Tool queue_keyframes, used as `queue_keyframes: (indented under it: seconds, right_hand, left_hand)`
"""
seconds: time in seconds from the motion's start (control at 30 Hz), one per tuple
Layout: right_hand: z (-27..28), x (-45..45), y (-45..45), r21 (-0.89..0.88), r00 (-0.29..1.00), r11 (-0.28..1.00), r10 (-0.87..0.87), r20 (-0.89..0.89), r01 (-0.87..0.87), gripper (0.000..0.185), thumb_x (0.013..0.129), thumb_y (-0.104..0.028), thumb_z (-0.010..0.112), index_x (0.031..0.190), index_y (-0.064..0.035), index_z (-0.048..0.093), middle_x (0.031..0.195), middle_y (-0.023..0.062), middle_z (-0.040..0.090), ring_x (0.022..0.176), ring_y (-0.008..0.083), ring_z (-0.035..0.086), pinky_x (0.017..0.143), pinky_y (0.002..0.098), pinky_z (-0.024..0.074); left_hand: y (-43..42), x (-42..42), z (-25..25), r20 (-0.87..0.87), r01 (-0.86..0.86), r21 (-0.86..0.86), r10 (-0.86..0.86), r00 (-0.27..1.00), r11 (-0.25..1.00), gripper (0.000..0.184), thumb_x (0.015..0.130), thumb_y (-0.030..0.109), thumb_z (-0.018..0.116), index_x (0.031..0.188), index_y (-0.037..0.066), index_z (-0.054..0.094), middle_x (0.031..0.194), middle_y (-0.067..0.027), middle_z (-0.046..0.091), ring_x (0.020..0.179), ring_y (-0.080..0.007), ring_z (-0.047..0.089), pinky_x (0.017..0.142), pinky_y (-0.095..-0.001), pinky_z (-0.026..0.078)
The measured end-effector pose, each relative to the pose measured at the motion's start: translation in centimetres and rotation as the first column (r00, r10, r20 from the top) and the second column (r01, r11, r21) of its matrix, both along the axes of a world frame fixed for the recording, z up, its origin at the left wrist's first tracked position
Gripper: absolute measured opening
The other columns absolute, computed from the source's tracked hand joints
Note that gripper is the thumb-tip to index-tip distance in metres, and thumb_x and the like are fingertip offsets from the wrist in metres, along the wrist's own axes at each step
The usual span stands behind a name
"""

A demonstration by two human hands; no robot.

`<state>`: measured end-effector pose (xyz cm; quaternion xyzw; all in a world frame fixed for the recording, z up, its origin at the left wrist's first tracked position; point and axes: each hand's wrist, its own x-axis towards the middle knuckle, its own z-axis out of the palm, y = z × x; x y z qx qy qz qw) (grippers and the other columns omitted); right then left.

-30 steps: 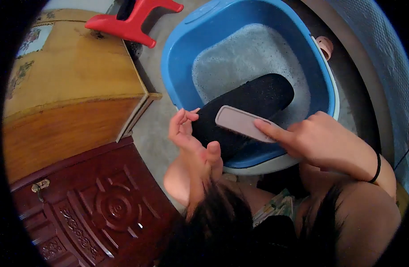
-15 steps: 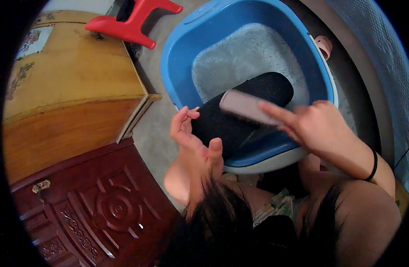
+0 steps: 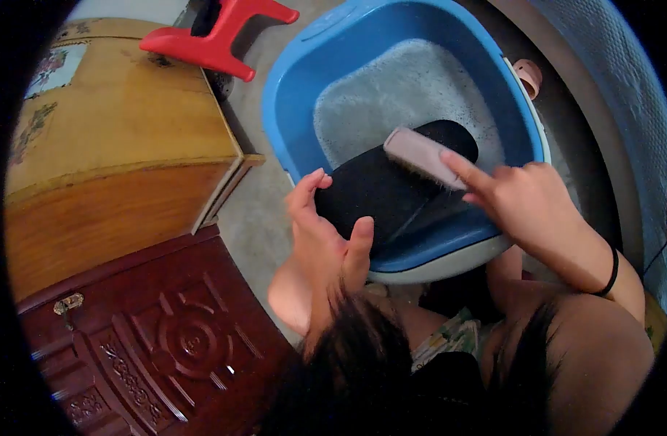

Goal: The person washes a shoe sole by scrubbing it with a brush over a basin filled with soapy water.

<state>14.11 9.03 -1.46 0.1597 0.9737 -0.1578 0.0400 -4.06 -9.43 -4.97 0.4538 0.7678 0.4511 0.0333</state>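
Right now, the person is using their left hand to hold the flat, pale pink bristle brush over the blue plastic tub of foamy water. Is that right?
Not quite: the head view shows the flat, pale pink bristle brush in the right hand, over the blue plastic tub of foamy water.

No text, label, brand, number or sign can be read. On the left, a yellow cabinet (image 3: 130, 102) bears floral decals (image 3: 57, 69) (pictures, with any lettering too blurred to tell). At the far side, the rim of the blue basin (image 3: 293, 120) has an oval outline whose detail is illegible. The pale back of the brush (image 3: 419, 154) shows nothing legible, nor does the carved dark-red panel (image 3: 192, 343) at near left.
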Motion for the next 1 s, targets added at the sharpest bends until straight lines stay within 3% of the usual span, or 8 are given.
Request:
queue_keyframes:
  seconds: [0.17, 0.3, 0.4, 0.57, 0.7, 0.8, 0.93, 1.0]
  right_hand:
    - [1.2, -0.1, -0.5, -0.316, 0.971, 0.919, 0.233, -0.047, -0.236, 0.051, 0.09, -0.036, 0.057, 0.136, -0.0159, 0.047, 0.062, 0.0115, 0.064, 0.053, 0.0303, 0.065, 0.046, 0.0419, 0.0505]
    - [0.1, -0.2, -0.4, 0.045, 1.0, 0.999, -0.022, -0.005, 0.022, 0.056, 0.088, -0.029, 0.06, 0.14, -0.0191, 0.044, 0.059, 0.009, 0.061, 0.05, 0.0279, 0.061, 0.047, 0.0381, 0.0484]
    - [-0.1, 0.3, -0.2, 0.056, 1.0, 0.998, -0.018, 0.02, 0.017, 0.056, 0.088, -0.028, 0.061, 0.14, -0.0185, 0.044, 0.061, 0.0098, 0.062, 0.051, 0.0273, 0.061, 0.048, 0.0375, 0.0488]
    - [1.2, 0.0, -0.5, -0.35, 0.979, 0.915, 0.197, -0.045, -0.2, 0.055, 0.088, -0.031, 0.059, 0.141, -0.0267, 0.044, 0.063, 0.0119, 0.062, 0.053, 0.0309, 0.061, 0.049, 0.0407, 0.049]
    - [0.3, -0.4, -0.4, 0.002, 0.997, 0.998, -0.064, 0.033, 0.064, 0.045, 0.091, -0.032, 0.055, 0.134, -0.0204, 0.049, 0.061, 0.0121, 0.063, 0.053, 0.0306, 0.064, 0.047, 0.0425, 0.0502]
    - [0.1, 0.1, -0.2, 0.032, 0.997, 0.997, -0.066, 0.028, 0.065, 0.044, 0.092, -0.029, 0.055, 0.134, -0.0189, 0.049, 0.061, 0.0119, 0.063, 0.053, 0.0298, 0.064, 0.047, 0.0421, 0.0499]
    - [1.4, 0.0, -0.3, -0.29, 0.988, 0.945, 0.157, -0.006, -0.152, 0.052, 0.088, -0.029, 0.06, 0.138, -0.0244, 0.048, 0.06, 0.0126, 0.061, 0.054, 0.032, 0.062, 0.051, 0.0408, 0.0497]
    - [1.5, -0.2, -0.4, -0.296, 0.986, 0.94, 0.163, -0.047, -0.169, 0.05, 0.089, -0.03, 0.059, 0.138, -0.0263, 0.048, 0.059, 0.0125, 0.06, 0.053, 0.0329, 0.061, 0.051, 0.0418, 0.0498]
  left_hand:
    - [-0.4, 0.2, 0.8, 0.016, 0.026, -0.127, -0.024, 1.0, 0.992, 0.077, 0.09, 0.049, 0.053, 0.137, -0.004, 0.024, 0.122, -0.0177, 0.043, 0.117, -0.0289, 0.043, 0.107, -0.0423, 0.027]
    - [-0.2, 0.3, 1.0, 0.009, 0.029, -0.137, -0.029, 1.0, 0.99, 0.074, 0.09, 0.046, 0.054, 0.136, -0.003, 0.025, 0.121, -0.0181, 0.044, 0.117, -0.0284, 0.044, 0.107, -0.0407, 0.027]
    - [-0.1, 0.4, 1.1, 0.021, 0.021, -0.148, -0.018, 1.0, 0.989, 0.071, 0.09, 0.043, 0.056, 0.135, -0.003, 0.026, 0.121, -0.0184, 0.044, 0.117, -0.0277, 0.044, 0.107, -0.0399, 0.027]
    - [-0.2, 0.5, 1.5, 0.02, 0.037, -0.192, -0.034, 0.999, 0.981, 0.07, 0.089, 0.039, 0.059, 0.135, -0.004, 0.027, 0.121, -0.0182, 0.045, 0.117, -0.0272, 0.044, 0.107, -0.0395, 0.027]
    - [-0.2, 0.4, 1.5, 0.03, 0.053, -0.186, -0.048, 0.998, 0.981, 0.071, 0.089, 0.04, 0.058, 0.136, -0.004, 0.026, 0.121, -0.0187, 0.044, 0.117, -0.0276, 0.044, 0.107, -0.0395, 0.027]
    - [-0.1, 0.4, 1.5, 0.015, 0.042, -0.2, -0.04, 0.999, 0.979, 0.071, 0.09, 0.041, 0.058, 0.136, -0.004, 0.026, 0.121, -0.0186, 0.045, 0.117, -0.0279, 0.044, 0.107, -0.0395, 0.027]
    - [-0.4, 0.3, 1.6, 0.002, 0.042, -0.216, -0.043, 0.999, 0.975, 0.072, 0.09, 0.042, 0.058, 0.136, -0.003, 0.026, 0.12, -0.0183, 0.045, 0.117, -0.0279, 0.045, 0.106, -0.0393, 0.028]
    - [-0.4, 0.3, 1.5, -0.002, 0.048, -0.213, -0.05, 0.999, 0.976, 0.072, 0.09, 0.042, 0.059, 0.136, -0.003, 0.026, 0.12, -0.0182, 0.046, 0.116, -0.0278, 0.045, 0.106, -0.0392, 0.028]
